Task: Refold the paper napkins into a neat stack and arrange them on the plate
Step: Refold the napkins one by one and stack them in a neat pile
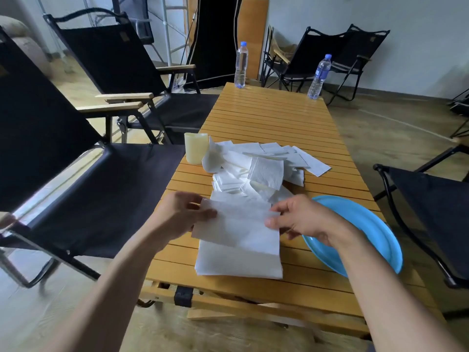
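Note:
A white paper napkin (237,226) is held flat and slightly tilted above the table's near end. My left hand (181,214) pinches its left edge and my right hand (300,218) pinches its right edge. Under it lies a low stack of flat white napkins (238,262). Behind, a loose heap of crumpled and unfolded napkins (261,166) covers the table's middle. A blue plate (368,224) sits at the right edge, partly hidden by my right wrist, with nothing on it that I can see.
A pale yellow cup (196,148) stands left of the heap. Two water bottles (241,64) (319,77) stand at the far end of the slatted wooden table (266,115). Black folding chairs (83,174) (431,212) flank both sides.

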{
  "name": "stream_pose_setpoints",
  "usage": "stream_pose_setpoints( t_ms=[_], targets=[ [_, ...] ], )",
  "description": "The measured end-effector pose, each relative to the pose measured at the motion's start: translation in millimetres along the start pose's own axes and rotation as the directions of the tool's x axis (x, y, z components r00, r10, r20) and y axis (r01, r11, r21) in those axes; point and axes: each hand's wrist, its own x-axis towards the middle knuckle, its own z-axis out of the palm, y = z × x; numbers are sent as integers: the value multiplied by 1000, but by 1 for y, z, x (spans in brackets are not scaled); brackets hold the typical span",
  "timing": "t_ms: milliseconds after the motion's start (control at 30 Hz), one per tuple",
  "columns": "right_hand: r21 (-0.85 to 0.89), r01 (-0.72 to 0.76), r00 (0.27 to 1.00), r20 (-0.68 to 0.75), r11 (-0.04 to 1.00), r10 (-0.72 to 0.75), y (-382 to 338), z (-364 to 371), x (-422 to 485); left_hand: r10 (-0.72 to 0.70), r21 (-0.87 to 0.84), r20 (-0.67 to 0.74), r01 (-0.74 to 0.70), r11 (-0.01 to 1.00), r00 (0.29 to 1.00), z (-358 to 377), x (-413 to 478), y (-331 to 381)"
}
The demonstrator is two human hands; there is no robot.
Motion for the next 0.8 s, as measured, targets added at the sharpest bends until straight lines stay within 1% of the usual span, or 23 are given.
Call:
stream_pose_setpoints(
  t_ms=[67, 167, 233, 333, 467, 533, 600, 667, 700, 733, 800],
  targets=[
    [-91, -84, 992, 81, 992, 92, 3, 6, -2, -133, 47, 54, 131, 990, 990, -1, -3, -5],
    [-169, -117, 991, 51, 979, 127, 6, 13, 1, -280, 141, 87, 266, 954, 956, 1, -6, -10],
    [-225, -134, 989, 34, 965, 146, 7, 13, 3, -323, 181, 78, 305, 935, 943, 2, -7, -11],
    [-293, -148, 988, -3, 945, 154, 10, 14, 6, -331, 212, 58, 312, 926, 942, 5, -5, -11],
    [-399, -161, 987, -48, 903, 154, 15, 17, 9, -320, 276, 29, 301, 913, 947, 11, -4, -13],
    [-466, -154, 987, -106, 872, 118, 16, 17, 10, -313, 310, 14, 294, 904, 950, 12, -3, -14],
    [-456, -121, 983, -177, 882, 43, 15, 16, 13, -286, 334, -12, 273, 902, 958, 11, -1, -16],
    [-410, -32, 961, -264, 911, -85, 15, 16, 18, -220, 344, -75, 233, 910, 973, 9, 1, -19],
    [-411, 22, 936, -311, 911, -163, 16, 17, 21, -170, 348, -110, 198, 916, 979, 8, 4, -20],
    [-441, 62, 911, -341, 895, -231, 16, 18, 24, -109, 357, -140, 152, 922, 984, 9, 7, -22],
    [-534, 88, 890, -336, 841, -307, 18, 22, 28, 28, 401, -174, 45, 915, 984, 12, 14, -26]
  ],
)
